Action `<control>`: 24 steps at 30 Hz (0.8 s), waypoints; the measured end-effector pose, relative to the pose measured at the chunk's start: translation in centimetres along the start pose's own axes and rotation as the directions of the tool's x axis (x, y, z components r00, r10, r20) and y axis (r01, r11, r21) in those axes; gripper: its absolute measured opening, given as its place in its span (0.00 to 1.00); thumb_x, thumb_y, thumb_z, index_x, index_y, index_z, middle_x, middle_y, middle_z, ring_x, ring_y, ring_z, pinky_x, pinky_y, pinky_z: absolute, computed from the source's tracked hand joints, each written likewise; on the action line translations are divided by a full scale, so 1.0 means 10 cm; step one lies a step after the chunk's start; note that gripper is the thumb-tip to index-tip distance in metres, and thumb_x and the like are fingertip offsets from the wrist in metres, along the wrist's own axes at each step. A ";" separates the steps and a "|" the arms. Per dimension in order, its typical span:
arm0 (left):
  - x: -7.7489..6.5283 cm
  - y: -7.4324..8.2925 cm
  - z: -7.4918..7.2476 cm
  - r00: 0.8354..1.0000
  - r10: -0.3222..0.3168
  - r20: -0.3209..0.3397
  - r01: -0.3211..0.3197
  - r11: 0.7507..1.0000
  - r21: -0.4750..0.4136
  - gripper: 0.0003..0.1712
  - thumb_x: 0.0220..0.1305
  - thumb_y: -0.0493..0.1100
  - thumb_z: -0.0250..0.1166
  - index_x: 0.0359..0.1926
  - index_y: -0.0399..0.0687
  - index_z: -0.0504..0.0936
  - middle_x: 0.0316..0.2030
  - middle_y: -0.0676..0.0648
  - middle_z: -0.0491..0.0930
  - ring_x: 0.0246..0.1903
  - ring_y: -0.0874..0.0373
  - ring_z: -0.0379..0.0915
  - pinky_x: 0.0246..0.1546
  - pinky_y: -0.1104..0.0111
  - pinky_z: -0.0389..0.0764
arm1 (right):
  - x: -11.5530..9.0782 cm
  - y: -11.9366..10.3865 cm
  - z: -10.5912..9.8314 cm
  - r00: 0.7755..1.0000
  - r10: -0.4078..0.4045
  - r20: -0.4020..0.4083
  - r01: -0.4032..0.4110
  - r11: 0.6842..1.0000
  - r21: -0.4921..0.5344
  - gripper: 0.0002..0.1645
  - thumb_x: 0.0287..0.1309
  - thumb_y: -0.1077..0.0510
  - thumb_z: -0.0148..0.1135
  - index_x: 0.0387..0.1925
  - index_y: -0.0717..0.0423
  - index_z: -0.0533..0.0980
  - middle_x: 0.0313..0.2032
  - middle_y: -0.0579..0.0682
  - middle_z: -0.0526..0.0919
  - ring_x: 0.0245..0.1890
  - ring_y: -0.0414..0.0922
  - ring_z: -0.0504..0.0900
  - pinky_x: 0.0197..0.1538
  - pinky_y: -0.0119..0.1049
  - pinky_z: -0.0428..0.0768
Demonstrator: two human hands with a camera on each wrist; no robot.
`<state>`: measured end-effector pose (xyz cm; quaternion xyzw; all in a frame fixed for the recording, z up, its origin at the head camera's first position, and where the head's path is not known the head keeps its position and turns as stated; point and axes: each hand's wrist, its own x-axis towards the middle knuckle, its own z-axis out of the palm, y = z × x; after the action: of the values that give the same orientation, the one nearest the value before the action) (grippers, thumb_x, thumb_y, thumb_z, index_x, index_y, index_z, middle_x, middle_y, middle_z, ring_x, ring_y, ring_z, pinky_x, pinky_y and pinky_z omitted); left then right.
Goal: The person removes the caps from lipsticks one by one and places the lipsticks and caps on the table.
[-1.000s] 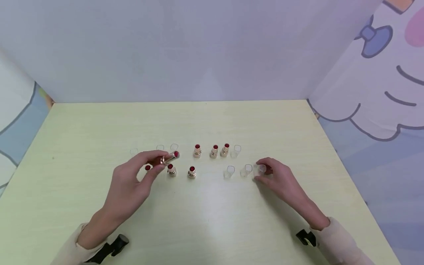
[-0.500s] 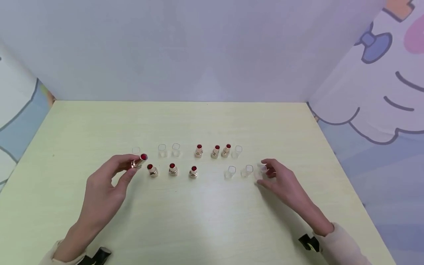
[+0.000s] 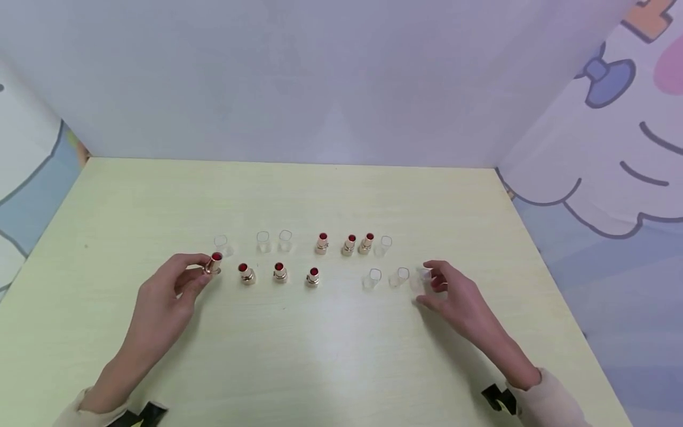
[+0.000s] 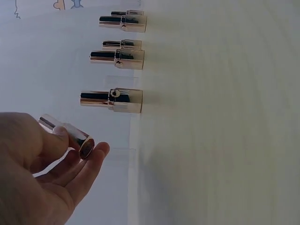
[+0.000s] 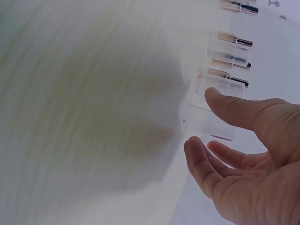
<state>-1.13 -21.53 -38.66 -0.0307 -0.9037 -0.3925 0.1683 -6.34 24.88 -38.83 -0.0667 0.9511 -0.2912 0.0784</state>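
Note:
My left hand (image 3: 168, 296) pinches a rose-gold lipstick tube (image 3: 213, 263) with a dark red top. In the left wrist view this lipstick tube (image 4: 70, 133) is tilted and held above the table, its base toward the fingertips. To its right stand several more lipstick tubes, including the nearest one (image 3: 247, 274), upright in a row. At the right, my right hand (image 3: 459, 299) has its thumb and fingers spread beside a clear cap (image 3: 424, 275). In the right wrist view the clear cap (image 5: 208, 123) stands upright, with gaps between it and the fingers.
Two more clear caps (image 3: 373, 279) stand left of the right hand. The back row has lipstick tubes (image 3: 322, 244), a clear cap (image 3: 383, 245) at its right, and more clear caps (image 3: 264, 242) at its left. A pale wall (image 3: 299, 83) rises behind the table (image 3: 320, 356).
My left hand has carried the lipstick tube left, away from above the front row, and turned it more upright. The right hand's fingers have spread and drawn slightly away from the clear cap.

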 end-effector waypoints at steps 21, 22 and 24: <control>0.05 -0.12 0.07 0.994 -0.056 0.092 0.045 0.992 0.116 0.19 0.54 0.33 0.74 0.47 0.53 0.84 0.39 0.53 0.87 0.35 0.85 0.73 0.43 0.88 0.68 | -0.06 0.09 0.02 0.999 -0.037 -0.021 0.037 0.999 -0.001 0.38 0.47 0.62 0.77 0.61 0.59 0.71 0.46 0.54 0.82 0.44 0.48 0.82 0.50 0.45 0.82; 0.05 -0.13 0.07 0.993 -0.061 0.100 0.049 0.992 0.120 0.19 0.54 0.33 0.73 0.47 0.54 0.84 0.38 0.53 0.88 0.35 0.85 0.74 0.42 0.88 0.68 | -0.06 0.09 0.02 0.999 -0.039 -0.022 0.039 0.999 -0.001 0.38 0.47 0.62 0.77 0.60 0.59 0.71 0.46 0.54 0.82 0.44 0.48 0.82 0.49 0.45 0.82; 0.06 -0.13 0.08 0.991 -0.063 0.115 0.048 0.990 0.131 0.18 0.55 0.35 0.73 0.46 0.55 0.84 0.37 0.53 0.88 0.35 0.83 0.75 0.42 0.87 0.68 | -0.06 0.09 0.02 0.999 -0.040 -0.024 0.040 0.999 -0.001 0.37 0.47 0.62 0.77 0.60 0.59 0.71 0.46 0.54 0.82 0.43 0.48 0.82 0.49 0.44 0.82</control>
<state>-2.14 -21.86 -39.87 -0.0181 -0.9359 -0.3358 0.1047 -5.74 25.64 -39.49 -0.0823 0.9505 -0.2933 0.0610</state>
